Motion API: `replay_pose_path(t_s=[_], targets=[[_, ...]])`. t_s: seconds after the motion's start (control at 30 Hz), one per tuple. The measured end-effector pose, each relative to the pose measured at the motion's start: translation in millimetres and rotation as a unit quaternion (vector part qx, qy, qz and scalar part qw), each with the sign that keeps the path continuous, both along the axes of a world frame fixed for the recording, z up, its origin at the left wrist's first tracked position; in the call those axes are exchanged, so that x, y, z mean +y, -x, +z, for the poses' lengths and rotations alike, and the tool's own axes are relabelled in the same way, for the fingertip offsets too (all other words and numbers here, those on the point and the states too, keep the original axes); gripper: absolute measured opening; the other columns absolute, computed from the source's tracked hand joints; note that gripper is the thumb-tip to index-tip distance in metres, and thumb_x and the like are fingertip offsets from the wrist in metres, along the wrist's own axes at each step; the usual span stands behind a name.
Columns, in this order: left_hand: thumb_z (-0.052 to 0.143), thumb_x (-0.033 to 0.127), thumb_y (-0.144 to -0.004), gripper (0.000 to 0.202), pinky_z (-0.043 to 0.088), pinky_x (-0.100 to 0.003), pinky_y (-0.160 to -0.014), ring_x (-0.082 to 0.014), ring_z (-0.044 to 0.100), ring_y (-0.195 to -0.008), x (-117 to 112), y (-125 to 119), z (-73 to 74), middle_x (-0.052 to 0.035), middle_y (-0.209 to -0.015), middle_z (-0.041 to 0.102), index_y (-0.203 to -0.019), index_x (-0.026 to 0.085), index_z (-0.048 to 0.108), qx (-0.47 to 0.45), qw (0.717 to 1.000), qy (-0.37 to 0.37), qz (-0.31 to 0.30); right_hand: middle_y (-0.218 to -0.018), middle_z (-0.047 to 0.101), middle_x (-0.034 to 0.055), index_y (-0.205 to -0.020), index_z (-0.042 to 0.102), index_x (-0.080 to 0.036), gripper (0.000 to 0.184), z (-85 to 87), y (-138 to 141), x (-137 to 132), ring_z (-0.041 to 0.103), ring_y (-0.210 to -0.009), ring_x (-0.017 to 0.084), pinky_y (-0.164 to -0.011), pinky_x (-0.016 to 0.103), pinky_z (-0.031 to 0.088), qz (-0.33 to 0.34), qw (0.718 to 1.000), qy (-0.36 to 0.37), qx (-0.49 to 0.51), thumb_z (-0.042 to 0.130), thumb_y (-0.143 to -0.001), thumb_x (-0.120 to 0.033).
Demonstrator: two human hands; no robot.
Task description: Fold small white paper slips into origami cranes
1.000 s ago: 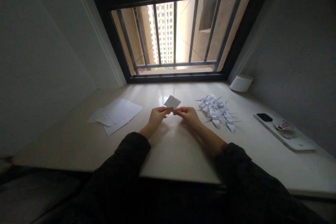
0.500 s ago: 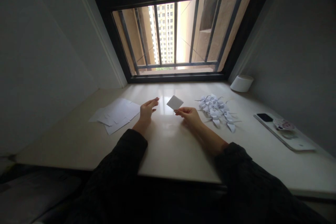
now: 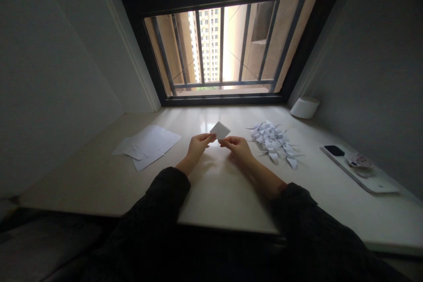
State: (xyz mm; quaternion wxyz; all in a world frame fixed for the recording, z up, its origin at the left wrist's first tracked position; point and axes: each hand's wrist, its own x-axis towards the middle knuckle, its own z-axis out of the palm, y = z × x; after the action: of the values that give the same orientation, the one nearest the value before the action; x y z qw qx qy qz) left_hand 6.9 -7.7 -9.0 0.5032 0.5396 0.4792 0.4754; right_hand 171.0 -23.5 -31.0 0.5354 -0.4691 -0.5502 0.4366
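A small square of white paper (image 3: 220, 129) is held up with one corner pointing away from me, above the white sill. My left hand (image 3: 199, 144) pinches its left edge between thumb and fingers. At the near corner, the fingertips of my right hand (image 3: 238, 146) are closed on the same paper. Right of the hands lies a pile of folded white paper cranes (image 3: 270, 136), with thin points sticking out. To the left, several loose white paper sheets (image 3: 155, 143) overlap one another flat on the surface.
A pale phone (image 3: 358, 172) with a figure-shaped grip lies at the right. Behind it a white rounded object (image 3: 304, 108) stands against the wall. The barred window (image 3: 218, 48) closes off the far side. The sill's front edge (image 3: 228, 228) runs below my forearms.
My left hand has moved right, from beside the paper to gripping its left edge. My right hand keeps its hold at nearly the same place.
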Motion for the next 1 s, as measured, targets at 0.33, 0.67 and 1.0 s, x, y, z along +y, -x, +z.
replay_pose_path(t_s=[0.33, 0.67, 1.0], targets=[[0.072, 0.044, -0.062, 0.026, 0.041, -0.026, -0.064, -0.0158, 0.059, -0.072, -1.2, -1.3, 4.2, -0.0037, -0.071, 0.067, -0.066, 0.018, 0.069, -0.01, 1.0, -0.013, 0.014, -0.069, 0.069, 0.0044, -0.07, 0.068, -0.018, 0.034, 4.4, 5.4, -3.0, 0.058, -0.063, 0.015, -0.06, 0.027, 0.04, 0.064, 0.996, 0.06, 0.007, 0.068, -0.064, -0.051], [0.071, 0.044, -0.064, 0.027, 0.039, -0.025, -0.061, -0.0131, 0.056, -0.064, -1.5, -2.9, 0.6, -0.0025, -0.066, 0.066, -0.065, 0.017, 0.069, 0.021, 0.999, -0.042, -0.022, -0.064, 0.065, 0.0038, -0.078, 0.071, -0.017, 0.036, 6.4, -4.6, 3.8, 0.056, -0.062, 0.016, -0.058, 0.028, 0.042, 0.022, 0.999, 0.041, 0.011, 0.072, -0.06, -0.047], [0.064, 0.053, -0.07, 0.04, 0.043, -0.026, -0.063, -0.0179, 0.062, -0.076, 2.4, -3.2, -8.7, -0.0059, -0.077, 0.07, -0.081, 0.016, 0.073, 0.022, 0.996, -0.071, 0.04, -0.058, 0.064, 0.0033, -0.071, 0.071, -0.014, 0.037, 6.6, 0.4, -0.8, 0.051, -0.055, 0.013, -0.054, 0.027, 0.038, 0.028, 0.998, 0.046, -0.029, 0.073, -0.058, -0.048]])
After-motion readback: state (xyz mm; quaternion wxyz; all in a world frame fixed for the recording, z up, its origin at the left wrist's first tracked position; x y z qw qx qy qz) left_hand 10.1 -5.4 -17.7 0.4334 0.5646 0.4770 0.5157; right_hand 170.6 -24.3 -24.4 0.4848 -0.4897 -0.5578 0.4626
